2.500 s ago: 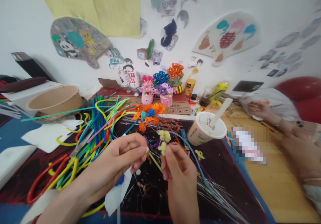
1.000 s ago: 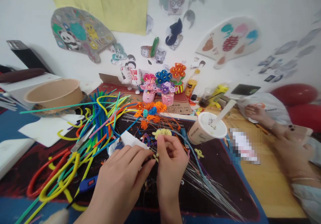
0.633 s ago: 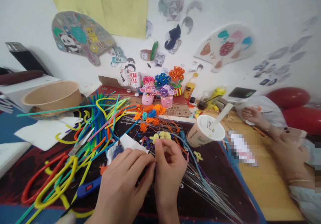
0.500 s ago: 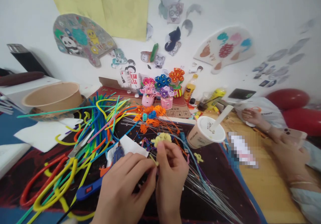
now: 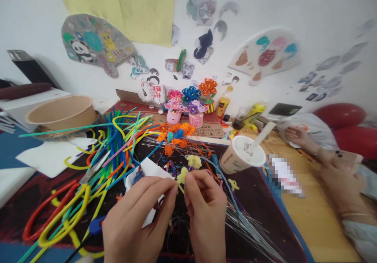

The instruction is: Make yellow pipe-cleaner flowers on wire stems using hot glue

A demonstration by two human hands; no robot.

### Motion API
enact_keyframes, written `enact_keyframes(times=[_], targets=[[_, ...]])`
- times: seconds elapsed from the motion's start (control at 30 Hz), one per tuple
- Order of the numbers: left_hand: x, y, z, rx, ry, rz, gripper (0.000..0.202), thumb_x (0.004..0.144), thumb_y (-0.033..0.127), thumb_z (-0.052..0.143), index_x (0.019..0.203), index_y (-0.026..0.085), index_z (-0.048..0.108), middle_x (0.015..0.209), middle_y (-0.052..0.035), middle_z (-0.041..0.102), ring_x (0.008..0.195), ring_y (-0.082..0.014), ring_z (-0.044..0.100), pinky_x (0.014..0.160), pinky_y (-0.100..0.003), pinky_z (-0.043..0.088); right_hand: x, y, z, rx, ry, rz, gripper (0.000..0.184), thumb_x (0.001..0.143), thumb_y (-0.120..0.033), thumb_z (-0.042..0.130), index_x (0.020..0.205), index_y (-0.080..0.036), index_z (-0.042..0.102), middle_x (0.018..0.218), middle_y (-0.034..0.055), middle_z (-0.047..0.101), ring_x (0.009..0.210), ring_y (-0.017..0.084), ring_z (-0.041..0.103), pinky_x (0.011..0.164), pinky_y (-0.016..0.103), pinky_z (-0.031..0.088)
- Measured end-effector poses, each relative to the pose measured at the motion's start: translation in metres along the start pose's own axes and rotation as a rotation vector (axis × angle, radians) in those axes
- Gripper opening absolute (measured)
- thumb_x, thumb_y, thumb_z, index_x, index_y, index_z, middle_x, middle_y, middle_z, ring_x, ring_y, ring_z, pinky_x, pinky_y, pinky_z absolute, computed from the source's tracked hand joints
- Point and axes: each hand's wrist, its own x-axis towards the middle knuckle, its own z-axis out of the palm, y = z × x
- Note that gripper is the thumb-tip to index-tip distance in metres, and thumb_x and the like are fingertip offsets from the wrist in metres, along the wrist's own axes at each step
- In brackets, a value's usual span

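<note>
A small pale yellow pipe-cleaner flower [image 5: 182, 175] is between my hands, above the dark mat [image 5: 250, 200]. My left hand [image 5: 138, 219] pinches it from the left, thumb and forefinger together. On its right side my right hand [image 5: 207, 212] is closed, thumb against the fingers. Just beyond my fingertips lies another yellow pipe-cleaner flower [image 5: 194, 161]. My left hand partly hides a blue corded tool [image 5: 97, 225]. Beyond the hands are orange pipe-cleaner flowers [image 5: 176, 131] on thin wires.
Left are loose pipe cleaners [image 5: 116, 145], red-handled scissors [image 5: 96, 166] and a round tub [image 5: 63, 113]. Thin wires [image 5: 250, 223] and a lidded cup [image 5: 243, 157] are right. Potted pipe-cleaner flowers [image 5: 196, 115] stand behind. Another person's hands [image 5: 341, 180] hold a phone [image 5: 349, 159].
Both hands have drawn slightly apart, the left shifting left and the right shifting right. The yellow flower between them shows more fully, and the other yellow flower is uncovered behind it.
</note>
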Motion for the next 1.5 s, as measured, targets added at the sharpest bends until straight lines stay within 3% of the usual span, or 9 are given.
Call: enact_keyframes(times=[0.5,0.93,1.2,1.5], targets=[[-0.002,-0.003,0.0,0.073,0.04,0.031,0.011,0.091,0.016,0.06,0.096,0.025,0.059,0.083,0.002,0.072,0.066,-0.0099,0.068,0.065,-0.018,0.055,0.001,-0.014,0.0,-0.159,-0.086,-0.079,0.024,0.081,-0.038,0.07,0.07,-0.017,0.068,0.051,-0.0055,0.05,0.044,0.007,0.039,0.04,0.017,0.03],[-0.002,0.003,-0.001,0.053,0.04,-0.057,0.01,0.091,0.017,0.058,0.094,0.026,0.059,0.077,0.0021,0.073,0.068,-0.0143,0.07,0.06,-0.022,0.057,0.004,-0.015,0.0,-0.138,-0.103,-0.063,0.023,0.08,-0.037,0.071,0.07,-0.017,0.068,0.05,-0.005,0.052,0.042,0.007,0.041,0.038,0.017,0.03],[-0.007,0.0,0.003,0.035,0.059,-0.068,0.01,0.09,0.018,0.06,0.094,0.027,0.059,0.078,0.0035,0.072,0.065,-0.0125,0.068,0.05,-0.021,0.05,0.002,-0.015,0.002,-0.144,-0.101,-0.073,0.023,0.08,-0.038,0.071,0.07,-0.018,0.068,0.05,-0.0056,0.051,0.042,0.007,0.04,0.038,0.017,0.03],[-0.01,-0.001,0.003,0.026,0.029,-0.107,0.013,0.09,0.019,0.06,0.098,0.03,0.058,0.08,0.0037,0.072,0.062,-0.0135,0.065,0.053,-0.024,0.05,0.001,-0.017,0.002,-0.16,-0.133,-0.067,0.022,0.082,-0.037,0.07,0.071,-0.017,0.068,0.05,-0.006,0.051,0.042,0.006,0.041,0.04,0.016,0.03]])
